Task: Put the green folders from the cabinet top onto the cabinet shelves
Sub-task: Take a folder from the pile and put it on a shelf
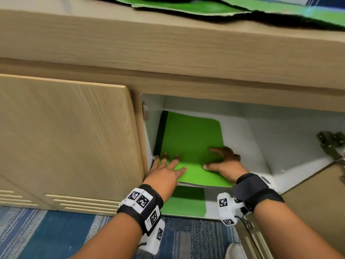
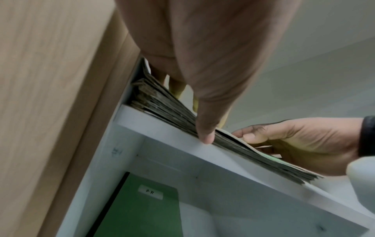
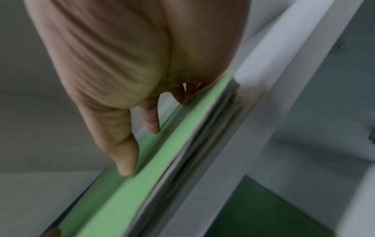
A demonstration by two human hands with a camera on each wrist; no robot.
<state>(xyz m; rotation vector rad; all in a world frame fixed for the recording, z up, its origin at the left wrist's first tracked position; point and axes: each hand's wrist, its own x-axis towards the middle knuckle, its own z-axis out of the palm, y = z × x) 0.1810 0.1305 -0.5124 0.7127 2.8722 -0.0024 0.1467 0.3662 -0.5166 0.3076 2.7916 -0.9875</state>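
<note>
A stack of green folders (image 1: 190, 139) lies flat at the left of the upper shelf (image 1: 252, 146) inside the open cabinet. My left hand (image 1: 166, 171) rests on its near left corner with the fingers spread flat. In the left wrist view its thumb (image 2: 205, 136) touches the stack's front edge (image 2: 172, 109). My right hand (image 1: 224, 161) presses on the near right corner with straight fingers, and its thumb (image 3: 125, 160) lies on the green cover (image 3: 162, 176). Another green folder (image 1: 186, 202) lies on the lower shelf. More green folders (image 1: 186, 6) lie on the cabinet top.
The left cabinet door (image 1: 65, 137) is closed right beside my left hand. The right door (image 1: 308, 212) stands open, its metal hinge (image 1: 330, 143) jutting in at the right. White shelf shows to the right of the stack. Blue patterned carpet (image 1: 56, 236) lies below.
</note>
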